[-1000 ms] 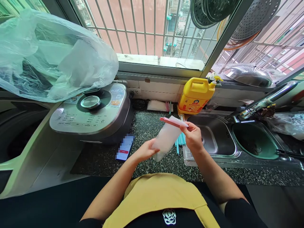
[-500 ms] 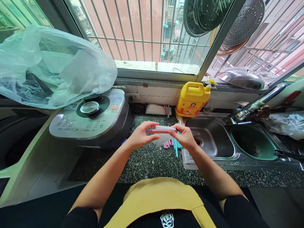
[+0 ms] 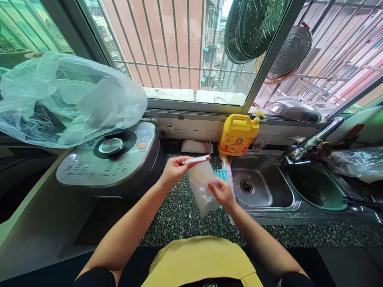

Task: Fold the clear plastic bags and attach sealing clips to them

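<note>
A translucent frosted plastic bag (image 3: 200, 181) hangs tilted between my two hands above the counter. Along its top edge runs a white-and-pink bag sealing clip (image 3: 197, 159), a thin rod. My left hand (image 3: 175, 171) pinches the left end of this clipped edge. Lower down, my right hand (image 3: 223, 193) grips the right side of the bag between thumb and fingers. Several teal sticks (image 3: 221, 174) lie just behind my right hand, partly covered by it and the bag. What the bag contains, if anything, I cannot make out.
A rice cooker (image 3: 107, 159) stands left, under a large plastic bag (image 3: 74, 99). At the back are a white packet (image 3: 193, 146) and a yellow jug (image 3: 238, 135). The sink (image 3: 260, 183) lies right, with a green basin (image 3: 317, 187) and a faucet (image 3: 317, 139).
The bag first hung from my right hand, then was turned edge-on between both hands. Now my left hand has the clipped edge and my right has moved down to the bag's side.
</note>
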`<state>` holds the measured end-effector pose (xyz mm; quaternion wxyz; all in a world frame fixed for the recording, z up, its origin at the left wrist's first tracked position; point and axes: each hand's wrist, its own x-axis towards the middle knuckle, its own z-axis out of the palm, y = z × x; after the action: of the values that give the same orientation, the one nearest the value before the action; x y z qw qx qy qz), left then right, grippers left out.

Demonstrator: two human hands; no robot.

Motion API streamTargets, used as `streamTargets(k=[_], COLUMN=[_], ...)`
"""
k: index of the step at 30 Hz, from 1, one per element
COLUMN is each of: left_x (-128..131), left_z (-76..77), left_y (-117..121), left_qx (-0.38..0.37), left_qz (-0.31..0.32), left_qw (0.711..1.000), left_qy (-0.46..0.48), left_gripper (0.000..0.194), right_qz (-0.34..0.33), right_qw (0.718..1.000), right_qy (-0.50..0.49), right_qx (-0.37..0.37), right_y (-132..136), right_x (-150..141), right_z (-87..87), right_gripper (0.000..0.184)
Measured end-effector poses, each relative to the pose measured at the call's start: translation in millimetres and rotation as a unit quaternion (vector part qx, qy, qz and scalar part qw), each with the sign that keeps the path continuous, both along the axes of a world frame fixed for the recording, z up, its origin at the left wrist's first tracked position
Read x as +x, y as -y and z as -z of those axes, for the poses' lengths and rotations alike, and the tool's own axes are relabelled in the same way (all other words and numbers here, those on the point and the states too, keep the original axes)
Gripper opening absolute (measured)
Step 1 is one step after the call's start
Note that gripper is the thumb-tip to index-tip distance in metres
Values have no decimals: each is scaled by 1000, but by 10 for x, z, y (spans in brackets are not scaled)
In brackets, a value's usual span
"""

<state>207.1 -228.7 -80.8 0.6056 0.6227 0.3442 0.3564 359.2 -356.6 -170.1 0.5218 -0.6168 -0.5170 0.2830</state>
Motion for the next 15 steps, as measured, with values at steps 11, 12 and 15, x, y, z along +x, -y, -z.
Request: streamTargets(k=[11, 12, 15], left_x=[-53, -54, -68], left_z=[45, 39, 9], left_y=[-8, -1, 4], left_qx=[-24, -25, -24], left_qz=[-10, -15, -18], left_qw=[999, 999, 999], left_qy=[25, 27, 28], left_gripper=[43, 44, 44], right_qz=[70, 67, 6], right_qw=[997, 998, 995], right_qy=[23, 8, -94], right_qx=[23, 20, -7], right_y=[158, 163, 168], right_x=[-129, -135, -160], right_z=[372, 353, 269], right_gripper=[55, 56, 60])
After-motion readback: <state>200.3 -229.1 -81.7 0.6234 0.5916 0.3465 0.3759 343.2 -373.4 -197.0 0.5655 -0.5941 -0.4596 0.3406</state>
